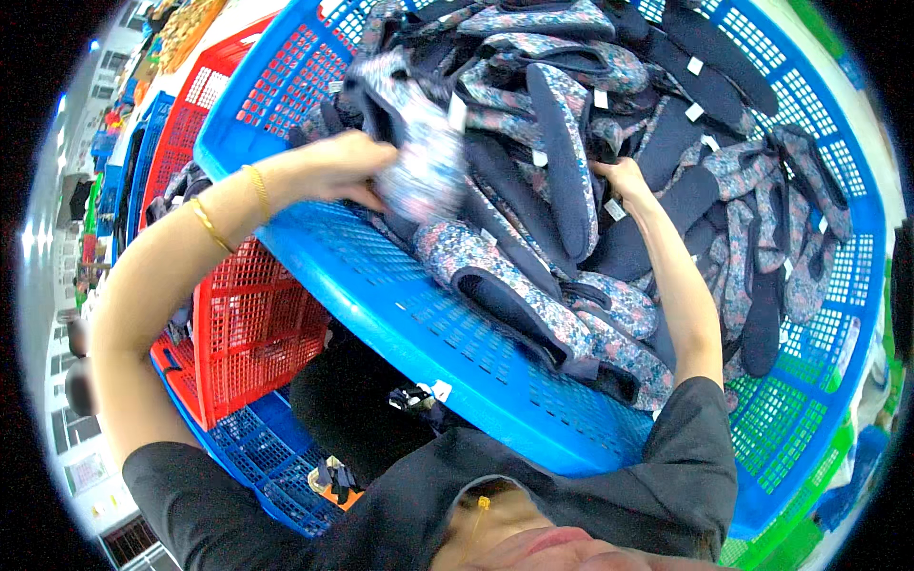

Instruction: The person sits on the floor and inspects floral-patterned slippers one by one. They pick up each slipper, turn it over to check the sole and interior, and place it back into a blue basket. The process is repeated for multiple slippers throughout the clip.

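Blue crate point(400, 314): floral slippers point(514, 276), both hands in.

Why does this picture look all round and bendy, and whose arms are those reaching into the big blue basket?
The picture comes from a small camera worn on a person's head, looking down. Its wide lens bends straight edges, so everything looks round. The arms belong to that same person, and there is no robot. The blue basket is full of flowery slippers with dark insides. The left hand, with gold bangles on its wrist, grips one slipper, which looks blurry. The right hand reaches into the pile and touches the slippers; I cannot tell whether it holds one. Beside the blue basket stands a red basket, with another blue one lower down.
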Demonstrator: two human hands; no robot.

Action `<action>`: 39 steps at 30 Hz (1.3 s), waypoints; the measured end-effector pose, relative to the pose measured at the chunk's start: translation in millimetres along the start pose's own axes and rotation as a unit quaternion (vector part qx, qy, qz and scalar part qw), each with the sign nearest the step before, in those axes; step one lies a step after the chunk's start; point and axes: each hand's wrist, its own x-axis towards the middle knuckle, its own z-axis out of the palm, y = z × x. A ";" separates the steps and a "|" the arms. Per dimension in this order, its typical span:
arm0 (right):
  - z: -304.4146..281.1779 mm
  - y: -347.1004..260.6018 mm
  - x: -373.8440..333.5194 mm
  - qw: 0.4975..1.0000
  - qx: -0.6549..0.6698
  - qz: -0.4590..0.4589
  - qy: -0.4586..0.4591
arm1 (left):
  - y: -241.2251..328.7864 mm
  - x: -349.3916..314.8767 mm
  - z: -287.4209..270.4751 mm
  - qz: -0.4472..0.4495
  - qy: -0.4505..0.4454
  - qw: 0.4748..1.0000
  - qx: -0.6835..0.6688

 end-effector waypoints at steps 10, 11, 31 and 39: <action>-5.9 -12.8 3.7 0.886 0.414 -0.022 -0.209 | 2.8 12.5 58.6 -0.265 -0.125 0.947 0.133; 6.5 -12.3 -4.1 0.855 0.469 -0.008 -0.219 | 2.6 11.9 63.0 -0.260 -0.118 0.947 0.150; 25.4 -62.5 -36.0 0.955 -0.191 -0.004 -0.229 | -66.4 64.1 65.8 -0.210 -0.139 0.965 -0.072; 32.4 -17.9 -3.3 0.950 -0.079 -0.052 -0.298 | -42.5 51.1 87.5 -0.225 -0.116 0.966 -0.059</action>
